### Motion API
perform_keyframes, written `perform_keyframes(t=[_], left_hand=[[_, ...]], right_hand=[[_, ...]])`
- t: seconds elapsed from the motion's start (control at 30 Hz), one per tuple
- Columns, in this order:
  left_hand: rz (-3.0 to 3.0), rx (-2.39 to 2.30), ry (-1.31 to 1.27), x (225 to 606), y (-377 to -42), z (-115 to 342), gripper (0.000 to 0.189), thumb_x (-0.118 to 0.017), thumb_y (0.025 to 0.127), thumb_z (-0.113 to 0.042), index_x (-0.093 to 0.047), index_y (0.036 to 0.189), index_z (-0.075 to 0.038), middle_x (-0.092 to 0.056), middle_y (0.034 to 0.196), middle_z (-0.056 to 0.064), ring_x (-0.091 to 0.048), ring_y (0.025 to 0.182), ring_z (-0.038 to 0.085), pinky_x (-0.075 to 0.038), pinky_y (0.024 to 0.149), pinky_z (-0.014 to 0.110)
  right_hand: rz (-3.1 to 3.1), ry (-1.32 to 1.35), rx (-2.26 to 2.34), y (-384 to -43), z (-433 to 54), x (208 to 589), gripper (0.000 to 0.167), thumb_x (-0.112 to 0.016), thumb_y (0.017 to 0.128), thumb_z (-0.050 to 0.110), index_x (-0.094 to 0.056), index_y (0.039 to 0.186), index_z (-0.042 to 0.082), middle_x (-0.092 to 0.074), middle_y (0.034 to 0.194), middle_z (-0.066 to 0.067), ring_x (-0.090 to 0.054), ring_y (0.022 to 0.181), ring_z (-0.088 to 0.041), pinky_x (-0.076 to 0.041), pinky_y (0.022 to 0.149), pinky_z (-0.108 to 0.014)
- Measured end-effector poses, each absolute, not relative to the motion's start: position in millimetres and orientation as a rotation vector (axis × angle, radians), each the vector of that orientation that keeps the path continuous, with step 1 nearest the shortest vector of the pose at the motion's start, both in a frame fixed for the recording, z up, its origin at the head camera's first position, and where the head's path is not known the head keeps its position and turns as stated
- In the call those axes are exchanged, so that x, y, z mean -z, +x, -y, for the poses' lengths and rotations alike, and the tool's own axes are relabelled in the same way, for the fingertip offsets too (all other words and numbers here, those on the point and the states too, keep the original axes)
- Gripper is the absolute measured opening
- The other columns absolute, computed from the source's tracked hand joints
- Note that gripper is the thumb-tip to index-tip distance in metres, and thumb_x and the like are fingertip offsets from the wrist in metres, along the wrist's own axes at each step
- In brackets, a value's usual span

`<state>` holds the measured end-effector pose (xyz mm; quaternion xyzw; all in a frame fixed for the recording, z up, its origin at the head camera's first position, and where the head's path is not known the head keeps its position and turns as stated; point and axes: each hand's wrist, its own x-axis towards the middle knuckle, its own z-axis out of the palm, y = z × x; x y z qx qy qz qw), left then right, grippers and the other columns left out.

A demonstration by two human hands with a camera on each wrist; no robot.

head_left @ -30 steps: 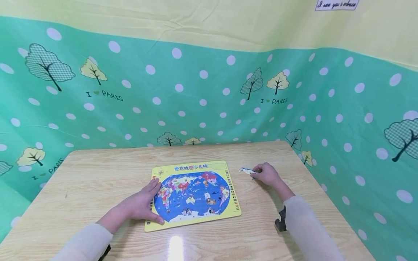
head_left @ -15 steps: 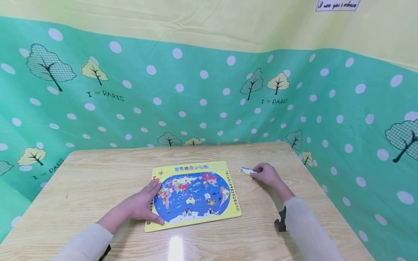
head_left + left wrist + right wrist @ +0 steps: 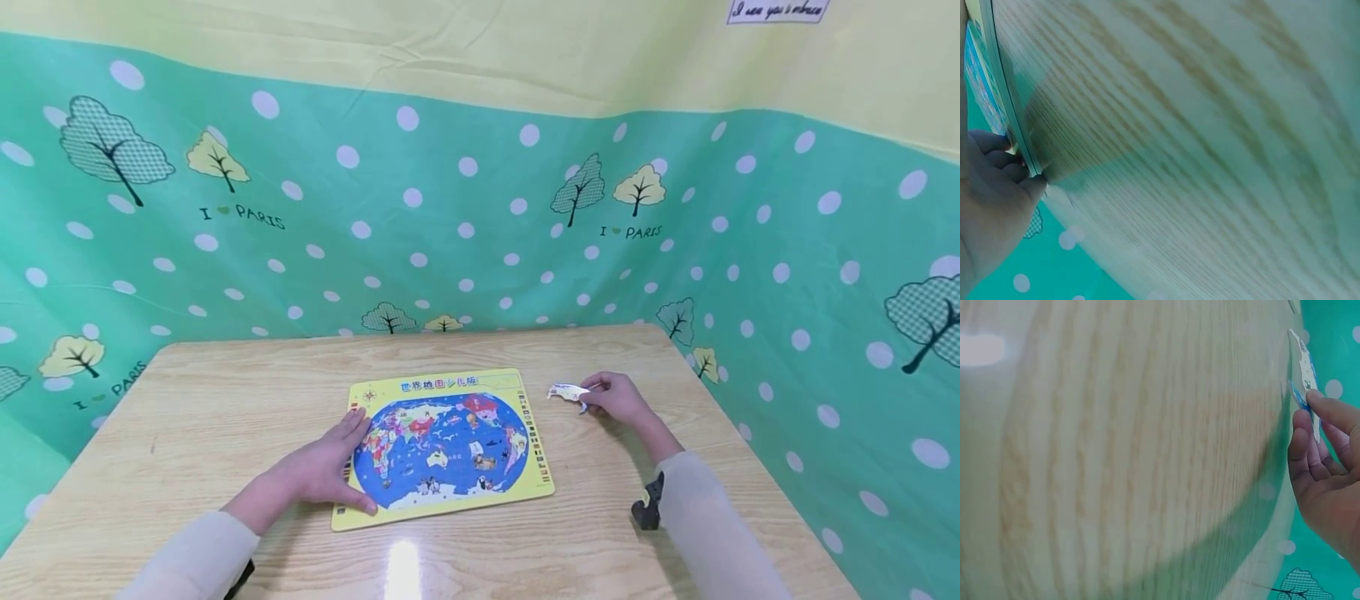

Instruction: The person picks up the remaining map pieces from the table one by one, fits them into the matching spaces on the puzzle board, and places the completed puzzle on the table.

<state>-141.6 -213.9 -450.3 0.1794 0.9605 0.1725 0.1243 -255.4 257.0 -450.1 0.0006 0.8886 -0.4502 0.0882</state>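
Observation:
A flat world map puzzle board point(image 3: 450, 505) with a yellow border and blue oceans lies on the table. My left hand point(image 3: 324, 468) rests at its left side, thumb over the lower left corner and fingers along the left border. Only part of that board point(image 3: 1007, 81) and hand point(image 3: 991, 200) shows in the left wrist view. Right of the board, my right hand point(image 3: 617, 398) pinches a thin, irregular white and blue puzzle piece point(image 3: 564, 392) between thumb and fingers. The piece point(image 3: 1305, 369) stands nearly edge-on to the right wrist view, its lower end behind the thumb.
The wood-grain table point(image 3: 225, 392) bears the board and both forearms. A green polka-dot curtain point(image 3: 450, 208) with printed trees hangs behind the table and along its right side. A black strap device point(image 3: 647, 503) sits at the right wrist.
My right hand has tilted the puzzle piece slightly, so more of its white face shows. My left hand and the board have stayed in place.

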Motion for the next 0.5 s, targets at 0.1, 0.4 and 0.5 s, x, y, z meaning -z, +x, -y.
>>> perform_keyframes(t=[0.1, 0.4, 0.5], left_hand=[[-2.799, -0.501, 0.524, 450.6, -141.8, 213.8, 0.140, -0.068, 0.045, -0.079, -0.019, 0.146, 0.005, -0.008, 0.155, 0.023, -0.010, 0.143, 0.041, -0.021, 0.115, 0.052], [-2.801, -0.495, 0.518, 450.7, -142.4, 214.2, 0.140, -0.068, 0.045, -0.080, -0.020, 0.147, 0.004, -0.009, 0.156, 0.023, -0.010, 0.143, 0.041, -0.022, 0.115, 0.052], [-2.800, -0.494, 0.516, 450.4, -142.5, 214.0, 0.140, -0.067, 0.045, -0.080, -0.020, 0.147, 0.004, -0.009, 0.156, 0.023, -0.010, 0.143, 0.041, -0.022, 0.115, 0.052]], right_hand=[[-2.624, 0.002, 1.352, -256.3, -258.2, 450.2, 0.030, -0.065, 0.085, 0.008, -0.059, 0.111, -0.007, -0.066, 0.078, -0.008, -0.060, 0.064, -0.012, -0.055, 0.060, -0.025], [-2.567, 0.015, 1.399, -254.0, -254.8, 445.0, 0.030, -0.064, 0.086, 0.008, -0.060, 0.112, -0.008, -0.066, 0.080, -0.010, -0.062, 0.068, -0.014, -0.058, 0.065, -0.028], [-2.544, 0.017, 1.420, -253.5, -254.9, 443.5, 0.030, -0.063, 0.087, 0.008, -0.059, 0.112, -0.008, -0.066, 0.082, -0.011, -0.062, 0.069, -0.014, -0.058, 0.068, -0.029]])
